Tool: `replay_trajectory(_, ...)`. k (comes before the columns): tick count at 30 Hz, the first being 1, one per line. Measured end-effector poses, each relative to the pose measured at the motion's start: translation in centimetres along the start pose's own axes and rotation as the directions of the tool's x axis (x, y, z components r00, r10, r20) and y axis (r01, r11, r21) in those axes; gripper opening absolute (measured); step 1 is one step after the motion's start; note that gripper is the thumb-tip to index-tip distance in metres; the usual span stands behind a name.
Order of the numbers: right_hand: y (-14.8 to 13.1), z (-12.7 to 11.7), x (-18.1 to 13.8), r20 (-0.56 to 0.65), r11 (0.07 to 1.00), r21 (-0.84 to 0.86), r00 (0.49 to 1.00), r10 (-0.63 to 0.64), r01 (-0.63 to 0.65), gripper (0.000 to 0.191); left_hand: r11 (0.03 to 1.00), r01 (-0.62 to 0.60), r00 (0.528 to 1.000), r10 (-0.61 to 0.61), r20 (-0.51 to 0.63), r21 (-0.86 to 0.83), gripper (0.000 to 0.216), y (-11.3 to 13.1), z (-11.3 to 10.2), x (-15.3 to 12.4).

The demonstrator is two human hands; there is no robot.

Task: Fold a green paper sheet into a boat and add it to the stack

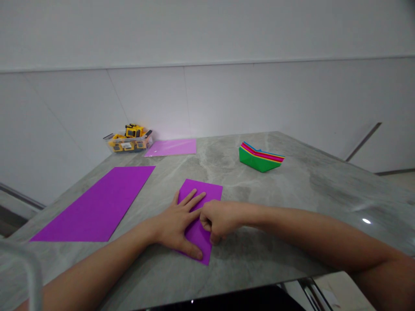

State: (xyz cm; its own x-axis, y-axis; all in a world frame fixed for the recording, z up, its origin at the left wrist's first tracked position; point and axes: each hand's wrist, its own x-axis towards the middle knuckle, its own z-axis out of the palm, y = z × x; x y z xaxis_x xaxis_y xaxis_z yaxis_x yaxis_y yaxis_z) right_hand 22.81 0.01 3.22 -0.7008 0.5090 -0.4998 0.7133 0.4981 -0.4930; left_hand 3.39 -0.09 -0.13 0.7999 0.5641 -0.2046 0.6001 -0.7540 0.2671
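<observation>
A folded piece of purple paper (207,188) lies on the grey marbled table in front of me. My left hand (178,222) rests flat on it with the fingers spread, the thumb near its lower corner. My right hand (218,219) is curled into a fist and presses on the paper's right edge, beside the left fingertips. Whether anything is inside the right fist is hidden. To the left lies a larger flat sheet of purple paper (100,205), touched by neither hand.
Stacked folded paper boats (262,159), green outermost, stand at the back right. A clear plastic box (128,144) of yellow toy vehicles sits at the back left, next to a pack of light purple paper (171,147). A dark-topped object (227,300) is at the near edge.
</observation>
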Motion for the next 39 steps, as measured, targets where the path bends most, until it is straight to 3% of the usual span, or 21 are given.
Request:
replay_trajectory(11, 0.4, -0.7, 0.3, 0.029, 0.999, 0.025, 0.999, 0.036, -0.037, 0.021, 0.999, -0.033, 0.999, 0.033, -0.027, -0.022, 0.114, -0.2, -0.1, 0.0)
replay_trajectory(20, 0.5, -0.6, 0.4, 0.012, 0.998, 0.056, 1.000, -0.024, 0.023, 0.019, 0.997, 0.077, 0.996, -0.078, -0.048, -0.022, 0.100, 2.6, 0.2, 0.4)
replay_trajectory(30, 1.1, -0.5, 0.8, 0.011, 0.998, 0.046, 0.999, -0.052, 0.051, 0.021, 1.000, 0.025, 0.999, -0.025, -0.037, 0.006, 0.105, 2.0, 0.2, 0.3)
replay_trajectory(39, 0.7, -0.7, 0.6, -0.073, 0.998, -0.016, 0.995, -0.064, 0.063, 0.023, 0.999, 0.034, 0.999, -0.034, -0.018, 0.009, 0.104, 2.3, 0.0, 0.2)
